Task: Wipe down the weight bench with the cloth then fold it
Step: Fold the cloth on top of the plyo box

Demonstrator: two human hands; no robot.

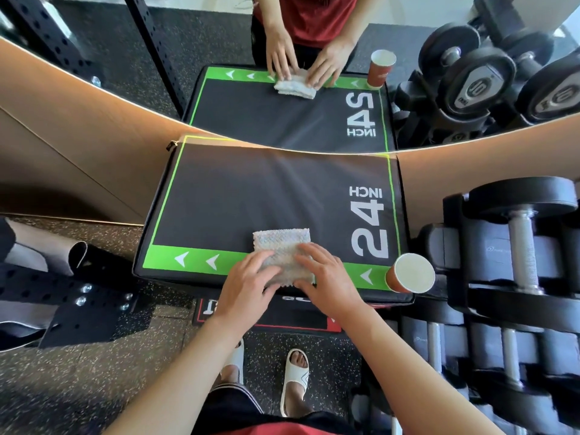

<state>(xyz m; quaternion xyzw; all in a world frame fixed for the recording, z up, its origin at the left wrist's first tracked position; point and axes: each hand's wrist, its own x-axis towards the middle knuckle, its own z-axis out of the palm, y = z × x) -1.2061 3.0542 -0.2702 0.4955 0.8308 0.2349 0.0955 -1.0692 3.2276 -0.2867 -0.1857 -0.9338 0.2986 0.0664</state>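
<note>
Speckled rubber gym flooring (78, 387) spread beneath a mirror (282, 32) on the wall, which reflected the whole scene. Against the mirror stood the padded black counter (251, 196) (marked "24 INCH", with a green band along its near edge). Right of the counter, dumbbells (521, 221) sat stacked on a rack. On the counter's near edge lay the folded cloth (282, 243), pale and nubbly. The left hand (248, 284) and right hand (326, 277) both rested on the cloth, fingers (266, 257) relaxed and pressing down flat. A red paper cup (408, 274) stood at the counter's near right corner.
</note>
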